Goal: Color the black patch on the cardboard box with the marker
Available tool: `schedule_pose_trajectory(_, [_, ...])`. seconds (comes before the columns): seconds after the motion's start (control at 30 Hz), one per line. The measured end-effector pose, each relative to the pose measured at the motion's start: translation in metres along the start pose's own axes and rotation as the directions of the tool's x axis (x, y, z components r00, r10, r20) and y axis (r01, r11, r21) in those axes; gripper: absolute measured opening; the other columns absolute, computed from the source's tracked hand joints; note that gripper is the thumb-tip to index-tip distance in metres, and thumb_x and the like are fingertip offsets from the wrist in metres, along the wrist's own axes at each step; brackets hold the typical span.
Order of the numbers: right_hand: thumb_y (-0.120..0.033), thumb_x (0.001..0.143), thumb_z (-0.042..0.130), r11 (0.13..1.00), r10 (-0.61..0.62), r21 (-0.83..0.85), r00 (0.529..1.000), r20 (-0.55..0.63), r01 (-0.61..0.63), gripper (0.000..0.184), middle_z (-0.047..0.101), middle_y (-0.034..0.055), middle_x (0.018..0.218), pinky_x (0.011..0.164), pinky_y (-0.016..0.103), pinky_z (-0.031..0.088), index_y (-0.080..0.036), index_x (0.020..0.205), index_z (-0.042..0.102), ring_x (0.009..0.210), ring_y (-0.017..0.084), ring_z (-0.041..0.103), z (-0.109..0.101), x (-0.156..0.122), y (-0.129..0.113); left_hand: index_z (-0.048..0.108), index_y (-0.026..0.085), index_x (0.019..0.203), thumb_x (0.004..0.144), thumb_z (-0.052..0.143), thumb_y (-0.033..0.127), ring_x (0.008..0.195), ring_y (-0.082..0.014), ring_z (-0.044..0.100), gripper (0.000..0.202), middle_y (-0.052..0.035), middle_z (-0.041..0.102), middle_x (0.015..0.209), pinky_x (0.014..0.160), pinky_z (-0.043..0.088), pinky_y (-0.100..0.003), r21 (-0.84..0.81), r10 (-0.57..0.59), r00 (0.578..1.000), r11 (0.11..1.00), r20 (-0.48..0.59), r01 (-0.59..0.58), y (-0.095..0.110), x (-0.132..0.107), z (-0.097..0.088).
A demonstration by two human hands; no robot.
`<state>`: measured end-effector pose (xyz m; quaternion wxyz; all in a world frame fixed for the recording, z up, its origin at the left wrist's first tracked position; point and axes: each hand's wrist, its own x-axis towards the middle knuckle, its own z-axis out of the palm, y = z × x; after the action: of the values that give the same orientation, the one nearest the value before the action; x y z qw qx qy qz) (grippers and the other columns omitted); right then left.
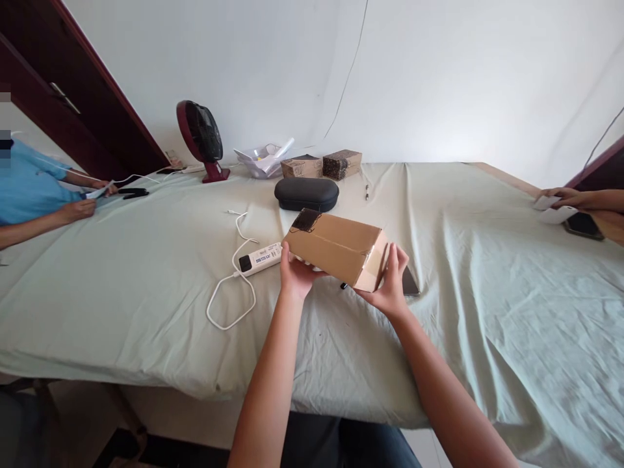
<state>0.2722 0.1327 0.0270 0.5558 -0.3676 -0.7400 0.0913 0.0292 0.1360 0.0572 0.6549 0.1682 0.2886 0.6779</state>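
Note:
A brown cardboard box (pixel 336 244) is held tilted above the cloth-covered table, with a dark patch at its far left corner and clear tape at the right end. My left hand (pixel 296 273) grips its left side from below, thumb up along the edge. At the right end, my right hand (pixel 390 286) supports it, thumb against the end face and fingers partly hidden. Left of the box lies a white power strip (pixel 263 258) with its cord looped on the cloth. Behind it rests a black zip case (pixel 306 194). A dark flat object (pixel 410 283) shows partly behind my right hand.
Two cardboard boxes (pixel 342 164) and a clear plastic basket (pixel 263 160) stand by the wall, beside a red fan (pixel 202 140). A person in blue (pixel 34 179) sits at left; another person's hands (pixel 560 197) hold something white at right, near a phone (pixel 584 225).

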Motion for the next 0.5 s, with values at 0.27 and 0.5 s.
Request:
schedule_pose_trajectory(0.27, [-0.089, 0.062, 0.081, 0.959, 0.084, 0.25, 0.976, 0.201, -0.134, 0.146, 0.014, 0.0159, 0.17, 0.125, 0.072, 0.035, -0.04, 0.172, -0.002, 0.163, 0.047, 0.015, 0.005, -0.004, 0.002, 0.066, 0.021, 0.132, 0.072, 0.075, 0.068, 0.144, -0.0404, 0.053, 0.077, -0.0153, 0.07, 0.136, 0.112, 0.051, -0.049, 0.124, 0.35, 0.937, 0.929, 0.004, -0.347, 0.0, -0.003, -0.002])
schedule_pose_trajectory(0.5, [-0.098, 0.065, 0.069, 0.77, 0.203, 0.492, 0.886, 0.417, -0.407, 0.127, 0.027, 0.0117, 0.178, 0.13, 0.063, 0.032, -0.038, 0.17, 0.028, 0.163, 0.04, 0.032, 0.002, 0.001, -0.024, 0.062, 0.029, 0.145, 0.077, 0.06, 0.079, 0.148, -0.0399, 0.051, 0.084, -0.0087, 0.067, 0.145, 0.115, 0.05, -0.05, 0.129, 0.579, 0.813, 0.803, 0.058, -0.582, 0.02, -0.031, 0.009])
